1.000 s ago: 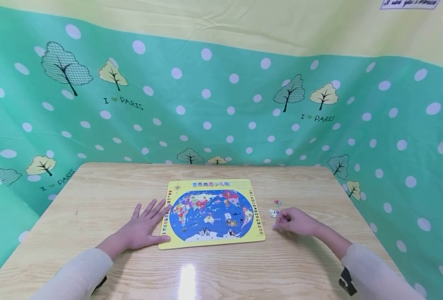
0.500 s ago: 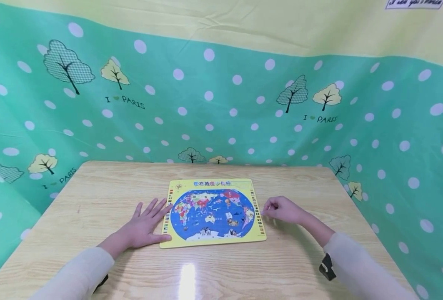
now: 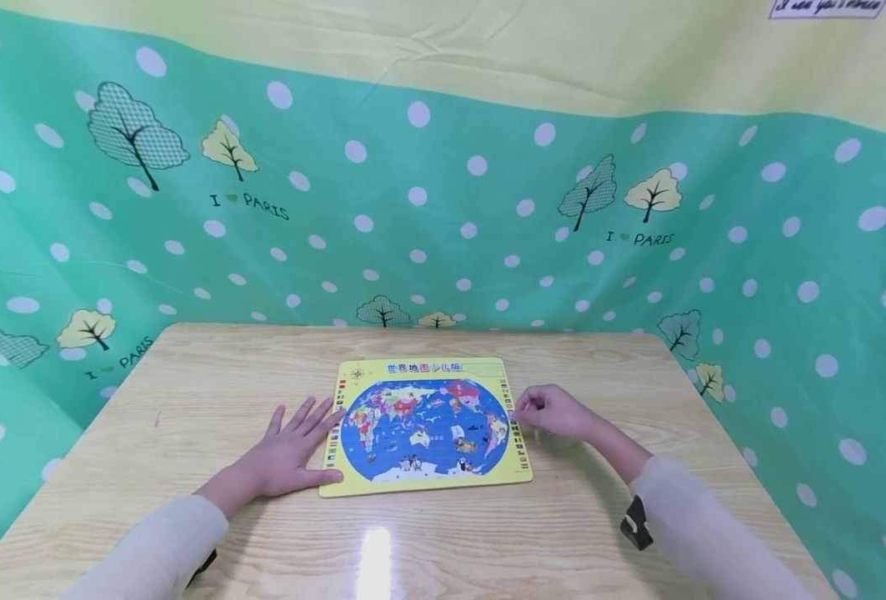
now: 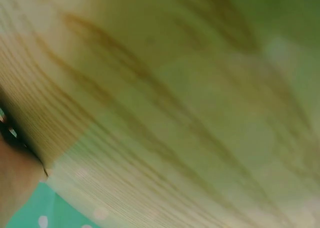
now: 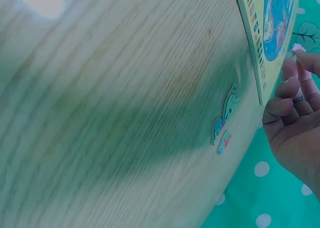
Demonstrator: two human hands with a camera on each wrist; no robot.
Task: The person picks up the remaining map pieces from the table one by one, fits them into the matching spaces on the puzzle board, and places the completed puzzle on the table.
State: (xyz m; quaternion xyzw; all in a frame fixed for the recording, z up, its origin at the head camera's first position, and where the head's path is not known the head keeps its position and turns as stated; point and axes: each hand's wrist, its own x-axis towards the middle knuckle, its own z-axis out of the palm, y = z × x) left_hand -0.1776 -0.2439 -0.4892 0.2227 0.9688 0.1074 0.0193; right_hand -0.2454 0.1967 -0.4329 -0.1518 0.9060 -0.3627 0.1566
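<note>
A yellow-bordered world map puzzle board (image 3: 427, 481) with a blue ocean lies flat on the table. My left hand (image 3: 292, 454) has its fingers spread, fingertips and thumb over the board's left edge. My right hand (image 3: 558, 410) is at the board's right edge, thumb and fingertips together. In the right wrist view it pinches a small pale pink puzzle piece (image 5: 298, 47), partly covered by the fingers. Several loose puzzle pieces (image 5: 230, 103) lie on the table beside the board there; in the head view the right hand hides them.
The wooden table (image 3: 262, 550) carries the board near its middle. A green, white-dotted curtain (image 3: 443, 250) hangs behind and along both sides. Mostly blurred tabletop fills the left wrist view.
My right hand has moved left, from the loose pieces on the table to the board's right edge, with a small piece in its fingers. The left hand has stayed in place.
</note>
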